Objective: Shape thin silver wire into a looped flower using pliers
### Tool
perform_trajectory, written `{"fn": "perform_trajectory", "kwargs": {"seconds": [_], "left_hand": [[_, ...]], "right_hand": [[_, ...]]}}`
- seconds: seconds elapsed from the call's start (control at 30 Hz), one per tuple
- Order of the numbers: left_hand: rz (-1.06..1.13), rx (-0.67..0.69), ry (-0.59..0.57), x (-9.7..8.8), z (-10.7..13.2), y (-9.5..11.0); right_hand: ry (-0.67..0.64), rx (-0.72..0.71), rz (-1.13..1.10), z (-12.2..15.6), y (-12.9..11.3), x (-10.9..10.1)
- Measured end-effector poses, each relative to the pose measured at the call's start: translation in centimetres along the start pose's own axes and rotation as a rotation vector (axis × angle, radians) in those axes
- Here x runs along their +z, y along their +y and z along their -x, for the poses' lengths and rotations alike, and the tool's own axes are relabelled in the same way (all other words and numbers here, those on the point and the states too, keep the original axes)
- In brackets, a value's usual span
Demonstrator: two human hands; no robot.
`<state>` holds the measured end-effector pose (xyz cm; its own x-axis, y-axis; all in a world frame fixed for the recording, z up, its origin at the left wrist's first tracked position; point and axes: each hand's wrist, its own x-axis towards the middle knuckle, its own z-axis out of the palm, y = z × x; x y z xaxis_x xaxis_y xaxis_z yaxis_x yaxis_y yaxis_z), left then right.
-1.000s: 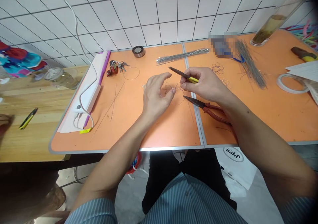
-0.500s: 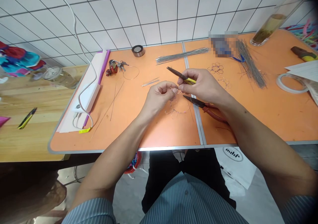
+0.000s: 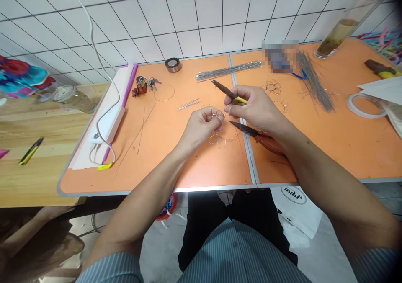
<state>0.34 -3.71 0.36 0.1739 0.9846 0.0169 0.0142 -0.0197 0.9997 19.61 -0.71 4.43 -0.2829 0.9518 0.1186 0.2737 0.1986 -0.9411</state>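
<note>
My left hand point(image 3: 201, 126) pinches a thin looped wire shape point(image 3: 222, 137) just above the orange table point(image 3: 176, 157). Its loops hang below my fingers. My right hand point(image 3: 254, 107) is closed around yellow-handled pliers point(image 3: 228, 93), whose dark tip points up and left, and its fingertips meet the same wire beside my left fingers. Red-handled pliers point(image 3: 260, 137) lie on the table under my right wrist.
A bundle of straight wires point(image 3: 229, 70), a tape roll point(image 3: 173, 64), keys point(image 3: 145, 84), a wire ring point(image 3: 165, 92) and finished wire flowers point(image 3: 272, 86) lie further back. A white box with a cable point(image 3: 106, 115) sits left. Another wire pile point(image 3: 314, 82), a bottle point(image 3: 342, 29) and white tape point(image 3: 364, 105) sit right.
My left hand went from open and hovering to pinched on the wire shape. Both hands drew together over the table's middle, and the wire loops now show below my fingers.
</note>
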Motion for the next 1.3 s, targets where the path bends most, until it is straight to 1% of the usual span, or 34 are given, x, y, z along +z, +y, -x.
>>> {"fn": "perform_trajectory", "kwargs": {"seconds": [0.2,0.43,0.7,1.0,1.3], "left_hand": [[0.042,-0.006,0.055,-0.3,-0.4,-0.3],[0.028,0.005,0.079,-0.2,-0.5,-0.4],[-0.002,-0.014,0.070,0.1,-0.4,-0.4],[-0.034,0.016,0.005,0.0,-0.7,-1.1],[-0.038,0.014,0.005,0.5,-0.4,-0.7]], "right_hand": [[0.036,0.018,-0.047,0.3,-0.4,0.1],[0.033,0.037,0.028,0.7,-0.7,0.5],[-0.012,0.072,0.114,0.6,-0.5,0.5],[-0.053,0.056,0.214,0.8,-0.8,0.8],[-0.057,0.025,0.277,0.7,-0.6,0.7]]}}
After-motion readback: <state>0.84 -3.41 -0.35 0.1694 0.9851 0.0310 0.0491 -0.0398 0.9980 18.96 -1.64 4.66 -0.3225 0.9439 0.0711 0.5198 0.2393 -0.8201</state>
